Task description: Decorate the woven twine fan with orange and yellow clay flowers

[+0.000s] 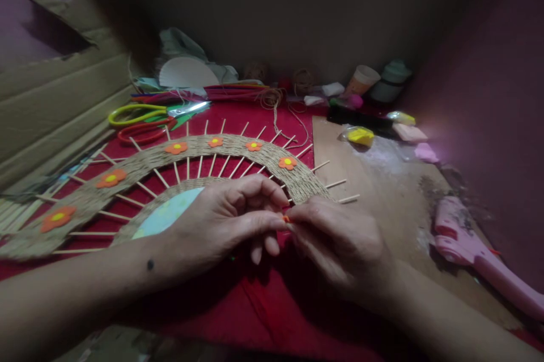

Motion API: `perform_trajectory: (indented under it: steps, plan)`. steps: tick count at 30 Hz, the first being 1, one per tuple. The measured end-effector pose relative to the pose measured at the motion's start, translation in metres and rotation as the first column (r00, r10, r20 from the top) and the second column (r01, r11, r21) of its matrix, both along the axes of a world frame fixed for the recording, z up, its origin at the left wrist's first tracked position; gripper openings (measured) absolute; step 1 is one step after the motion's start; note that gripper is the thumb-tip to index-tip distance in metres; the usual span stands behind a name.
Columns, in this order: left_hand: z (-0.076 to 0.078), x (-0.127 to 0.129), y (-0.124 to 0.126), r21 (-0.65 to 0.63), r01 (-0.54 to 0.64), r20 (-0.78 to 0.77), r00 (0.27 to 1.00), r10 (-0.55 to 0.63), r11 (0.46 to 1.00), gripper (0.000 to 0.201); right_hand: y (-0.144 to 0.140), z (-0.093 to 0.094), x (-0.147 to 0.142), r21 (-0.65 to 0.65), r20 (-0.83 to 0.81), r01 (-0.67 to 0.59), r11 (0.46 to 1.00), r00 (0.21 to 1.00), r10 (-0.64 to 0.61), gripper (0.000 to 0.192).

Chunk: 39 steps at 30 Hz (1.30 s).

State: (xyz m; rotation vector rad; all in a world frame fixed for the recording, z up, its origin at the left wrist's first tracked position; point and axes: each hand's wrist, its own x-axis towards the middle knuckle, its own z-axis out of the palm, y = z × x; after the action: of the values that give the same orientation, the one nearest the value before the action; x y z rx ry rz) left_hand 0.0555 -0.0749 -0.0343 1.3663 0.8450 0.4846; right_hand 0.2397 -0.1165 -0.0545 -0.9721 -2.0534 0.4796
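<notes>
Right hand [342,237] pinches orange piece [287,218]; left hand [238,209] curled, thumb at it, grip unclear. Likely shaping; next, presumably, light pressure.

Flowers [216,142] on woven band [235,147], scissors [182,110] behind

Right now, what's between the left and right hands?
A small orange piece, where the fingertips of the left hand and right hand meet; the head view shows it.
</notes>
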Motion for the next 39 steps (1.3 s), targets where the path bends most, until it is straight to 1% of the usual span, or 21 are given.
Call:
perform_trajectory:
  steps: [2,3,4,5,7,8,10,12,14,16,19,21,23,24,25,26,28,30,32,35,39]
  plan:
    - [0.0,-0.002,0.0,0.137,0.004,-0.051,0.999,0.003,0.991,0.014,0.0,0.002,0.0,-0.077,-0.048,0.047,0.996,0.998,-0.051,0.011]
    - [0.001,-0.003,0.0,0.258,0.006,-0.084,0.996,0.016,0.966,0.016,0.0,0.003,-0.001,-0.141,-0.08,0.069,0.988,0.993,-0.081,0.01]
    - [0.001,-0.004,0.0,0.4,0.014,-0.117,0.993,0.035,0.916,0.02,0.0,0.004,-0.001,-0.213,-0.117,0.081,0.974,0.987,-0.108,0.01]
    - [0.001,-0.005,0.0,0.543,0.037,-0.148,0.988,0.053,0.839,0.023,0.0,0.005,-0.002,-0.284,-0.155,0.08,0.955,0.98,-0.128,0.01]
    - [0.0,-0.007,0.0,0.767,0.108,-0.196,0.978,0.07,0.632,0.028,0.0,0.007,-0.002,-0.395,-0.224,0.04,0.918,0.965,-0.139,0.011]
    - [-0.001,-0.007,0.0,0.833,0.147,-0.215,0.974,0.068,0.534,0.029,0.001,0.008,-0.002,-0.438,-0.25,0.01,0.899,0.959,-0.133,0.012]
    - [-0.005,-0.008,-0.001,0.897,0.198,-0.248,0.965,0.079,0.396,0.027,0.002,0.008,-0.003,-0.498,-0.287,-0.038,0.866,0.95,-0.124,0.014]
    - [-0.009,-0.01,-0.001,0.919,0.219,-0.267,0.958,0.108,0.329,0.023,0.002,0.009,-0.003,-0.535,-0.31,-0.071,0.842,0.943,-0.117,0.016]
    - [-0.012,-0.012,-0.001,0.921,0.233,-0.281,0.953,0.117,0.311,0.022,0.002,0.01,-0.005,-0.562,-0.327,-0.093,0.822,0.938,-0.118,0.016]
    - [-0.014,-0.014,-0.001,0.906,0.257,-0.305,0.947,0.098,0.336,0.023,0.002,0.01,-0.006,-0.598,-0.332,-0.109,0.794,0.935,-0.122,0.017]
    - [-0.009,-0.015,-0.003,0.85,0.263,-0.324,0.944,0.059,0.457,0.022,0.002,0.01,-0.006,-0.632,-0.332,-0.117,0.766,0.934,-0.132,0.019]
    - [-0.003,-0.013,-0.004,0.774,0.236,-0.298,0.955,0.009,0.588,0.014,0.003,0.008,-0.005,-0.632,-0.337,-0.095,0.769,0.927,-0.162,0.016]
    - [0.002,-0.012,-0.004,0.61,0.172,-0.213,0.976,-0.049,0.773,0.009,0.004,0.006,-0.003,-0.638,-0.358,-0.083,0.765,0.912,-0.2,0.013]
    - [0.004,-0.012,-0.004,0.476,0.129,-0.147,0.987,-0.066,0.87,0.009,0.005,0.005,-0.002,-0.649,-0.377,-0.087,0.756,0.9,-0.22,0.012]
    - [0.005,-0.012,-0.003,0.315,0.088,-0.069,0.995,-0.069,0.945,0.01,0.005,0.004,-0.001,-0.66,-0.401,-0.1,0.744,0.885,-0.237,0.013]
    - [0.005,-0.013,-0.001,0.153,0.048,0.016,0.999,-0.051,0.987,0.011,0.006,0.004,0.0,-0.671,-0.424,-0.118,0.732,0.871,-0.248,0.014]
    - [0.002,-0.013,0.003,-0.113,0.031,0.163,0.986,-0.012,0.993,0.013,0.006,0.003,0.0,-0.676,-0.463,-0.158,0.72,0.851,-0.248,0.016]
    - [-0.001,-0.012,0.007,-0.252,0.059,0.285,0.958,0.016,0.966,0.014,0.006,0.003,0.0,-0.672,-0.479,-0.199,0.713,0.852,-0.214,0.017]
    - [-0.004,-0.009,0.01,-0.316,0.092,0.372,0.927,0.034,0.944,0.016,0.005,0.003,0.0,-0.663,-0.483,-0.222,0.715,0.857,-0.181,0.018]
    - [-0.007,-0.006,0.012,-0.347,0.089,0.431,0.899,0.075,0.934,0.016,0.005,0.002,-0.001,-0.659,-0.486,-0.228,0.717,0.856,-0.174,0.018]
    - [-0.008,-0.007,0.013,-0.348,-0.003,0.342,0.931,0.13,0.938,0.009,0.005,0.0,-0.001,-0.677,-0.482,-0.214,0.705,0.852,-0.205,0.019]
